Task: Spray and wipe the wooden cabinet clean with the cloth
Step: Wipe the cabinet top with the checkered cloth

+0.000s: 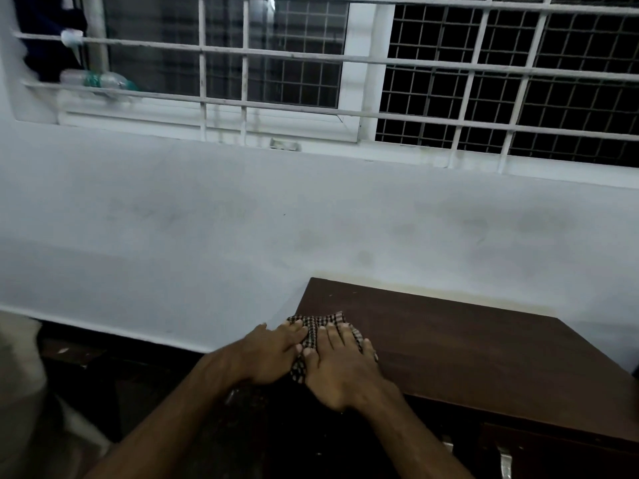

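A dark brown wooden cabinet [466,347] stands against the white wall at the lower right. A checked brown-and-white cloth [311,326] lies bunched at the cabinet top's left front corner. My left hand [273,354] and my right hand [340,368] lie side by side on the cloth. Both hands press on it with fingers stretched forward and flat. Most of the cloth is hidden under the hands. No spray bottle shows in the view.
A white wall [242,219] runs behind the cabinet under a barred window [345,63]. A clear plastic bottle [100,81] lies on the bars at the upper left. Metal handles [505,458] show on the cabinet front. The floor to the left is dark.
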Available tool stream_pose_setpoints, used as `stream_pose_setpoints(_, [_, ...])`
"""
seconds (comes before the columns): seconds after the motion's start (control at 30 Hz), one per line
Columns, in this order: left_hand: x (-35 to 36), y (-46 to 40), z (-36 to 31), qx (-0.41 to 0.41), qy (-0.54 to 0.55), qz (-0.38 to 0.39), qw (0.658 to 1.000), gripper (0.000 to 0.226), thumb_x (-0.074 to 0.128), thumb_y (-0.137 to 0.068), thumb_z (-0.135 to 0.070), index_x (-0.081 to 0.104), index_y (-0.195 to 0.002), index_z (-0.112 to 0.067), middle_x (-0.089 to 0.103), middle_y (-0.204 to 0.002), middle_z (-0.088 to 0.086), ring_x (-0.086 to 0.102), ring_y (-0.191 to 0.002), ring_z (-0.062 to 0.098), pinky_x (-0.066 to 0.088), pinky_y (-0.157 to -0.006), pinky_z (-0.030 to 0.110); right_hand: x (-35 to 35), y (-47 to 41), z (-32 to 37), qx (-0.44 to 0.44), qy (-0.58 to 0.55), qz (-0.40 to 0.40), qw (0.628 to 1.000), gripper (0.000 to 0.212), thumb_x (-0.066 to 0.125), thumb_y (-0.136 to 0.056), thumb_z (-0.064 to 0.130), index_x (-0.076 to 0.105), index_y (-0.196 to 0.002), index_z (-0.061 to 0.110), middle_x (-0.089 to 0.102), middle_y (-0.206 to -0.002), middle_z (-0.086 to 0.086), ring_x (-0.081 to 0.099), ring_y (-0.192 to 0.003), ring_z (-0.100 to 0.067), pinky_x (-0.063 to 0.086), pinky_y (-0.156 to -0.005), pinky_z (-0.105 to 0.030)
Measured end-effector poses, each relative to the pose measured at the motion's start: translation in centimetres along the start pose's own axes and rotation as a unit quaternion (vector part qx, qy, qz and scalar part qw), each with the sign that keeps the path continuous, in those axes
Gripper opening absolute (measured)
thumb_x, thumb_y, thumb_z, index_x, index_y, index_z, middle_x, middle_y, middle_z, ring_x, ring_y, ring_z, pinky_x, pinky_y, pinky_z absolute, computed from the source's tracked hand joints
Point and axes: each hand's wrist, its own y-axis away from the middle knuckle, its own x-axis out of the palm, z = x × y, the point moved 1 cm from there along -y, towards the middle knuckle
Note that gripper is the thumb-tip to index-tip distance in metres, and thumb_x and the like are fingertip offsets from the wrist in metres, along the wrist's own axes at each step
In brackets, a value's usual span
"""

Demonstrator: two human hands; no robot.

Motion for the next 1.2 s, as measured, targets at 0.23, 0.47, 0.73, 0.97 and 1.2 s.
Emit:
stream_pose_setpoints(0.23, [-0.5, -3.4, 1.2, -0.004, 0.018, -0.006, 1.000, 0.053, 0.022, -0.113, -0.027, 0.010, -0.164, -0.022, 0.003, -0.172, -0.001, 0.006, -0.158, 0.013, 0.004, -0.126, 0.034, -0.8, -4.0, -0.6, 0.002, 0.007, 0.015, 1.000, 0.066, 0.011, -0.104, 0.048, 0.003, -0.161, 0.016, -0.006, -0.170, 0.000, -0.013, -0.155, -0.021, -0.006, -0.123, -0.055])
stream_pose_setpoints(0.47, [-1.7, -10.5, 2.9, -0.023, 0.050, -0.011, 0.998, 0.054, 0.026, -0.112, -0.024, 0.014, -0.163, -0.015, 0.006, -0.171, 0.008, 0.013, -0.158, 0.020, 0.010, -0.123, 0.025, -1.6, -11.5, -2.8, 0.006, 0.007, 0.026, 1.000, 0.067, 0.011, -0.104, 0.050, 0.000, -0.161, 0.017, -0.009, -0.169, 0.000, -0.015, -0.155, -0.021, -0.008, -0.123, -0.054])
stream_pose_setpoints(0.73, [-3.3, -17.2, 3.1, -0.041, 0.008, 0.000, 0.999, 0.052, 0.029, -0.112, -0.023, 0.019, -0.162, -0.012, 0.010, -0.171, 0.010, 0.016, -0.157, 0.023, 0.013, -0.121, 0.024, -2.5, -17.6, -5.8, 0.009, -0.012, 0.023, 1.000, 0.066, 0.013, -0.104, 0.048, 0.002, -0.161, 0.016, -0.007, -0.169, 0.000, -0.014, -0.155, -0.021, -0.007, -0.123, -0.053])
stream_pose_setpoints(0.97, [-2.9, -19.6, -0.8, -0.063, -0.072, 0.023, 0.995, 0.056, 0.022, -0.112, -0.034, 0.009, -0.164, -0.015, 0.002, -0.172, 0.005, 0.004, -0.159, 0.021, 0.006, -0.128, 0.039, -2.8, -17.6, -10.0, -0.008, -0.014, 0.007, 1.000, 0.066, 0.013, -0.104, 0.048, 0.005, -0.161, 0.016, -0.003, -0.170, 0.001, -0.009, -0.156, -0.019, -0.004, -0.125, -0.050])
stream_pose_setpoints(1.2, [-0.3, -24.6, -14.5, 0.021, -0.092, 0.031, 0.995, 0.055, 0.022, -0.112, -0.028, 0.014, -0.163, -0.008, 0.009, -0.171, 0.012, 0.010, -0.158, 0.024, 0.010, -0.126, 0.034, -5.0, -12.4, -24.1, 0.056, -0.009, 0.013, 0.998, 0.065, 0.012, -0.104, 0.048, 0.002, -0.161, 0.020, -0.007, -0.169, 0.003, -0.012, -0.155, -0.017, -0.006, -0.125, -0.049])
